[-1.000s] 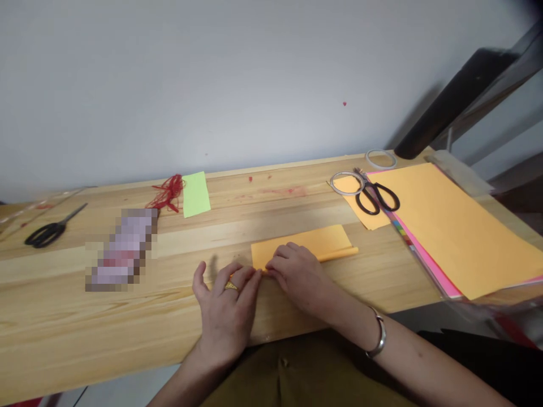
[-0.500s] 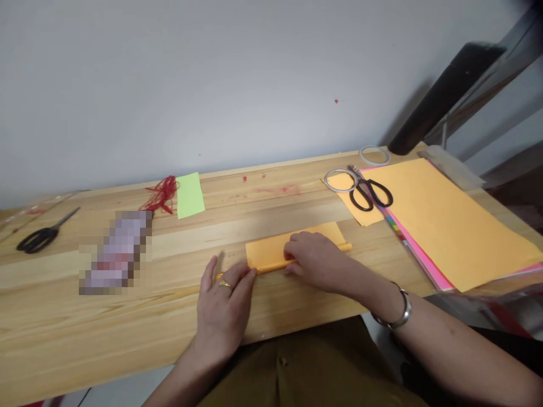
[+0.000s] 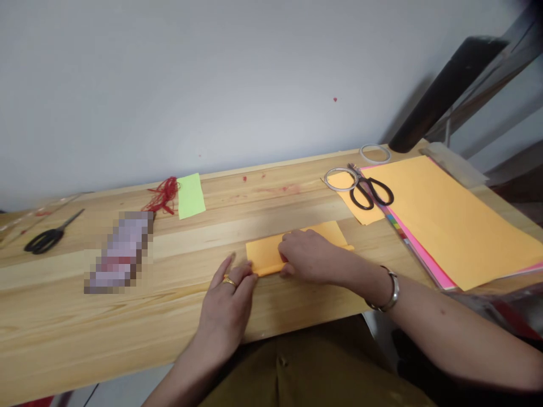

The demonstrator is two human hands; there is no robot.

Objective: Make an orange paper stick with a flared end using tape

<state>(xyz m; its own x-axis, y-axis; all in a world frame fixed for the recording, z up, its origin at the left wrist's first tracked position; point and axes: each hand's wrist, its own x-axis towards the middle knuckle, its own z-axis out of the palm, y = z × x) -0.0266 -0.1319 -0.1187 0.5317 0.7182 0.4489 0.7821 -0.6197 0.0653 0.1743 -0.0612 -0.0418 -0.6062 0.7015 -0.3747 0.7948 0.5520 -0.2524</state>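
An orange sheet of paper (image 3: 265, 253) lies on the wooden table, its near edge rolled into a thin tube. My left hand (image 3: 229, 302), with a gold ring, pinches the tube's left end between thumb and fingers. Near the middle of the roll, my right hand (image 3: 307, 257) has its curled fingers and thumb closed on the paper. The tube's right end sticks out past my right wrist. Part of the sheet is hidden under my right hand.
Black-handled scissors (image 3: 369, 192) and a tape ring (image 3: 341, 179) lie at right beside large orange sheets (image 3: 453, 220). Another tape ring (image 3: 375, 153) sits behind. Left are red strings (image 3: 163, 195), green paper (image 3: 190, 195), a blurred object (image 3: 123, 249) and more scissors (image 3: 48, 238).
My right hand has slid slightly left along the rolled edge. My left hand has shifted a little to the right, still at the tube's left end.
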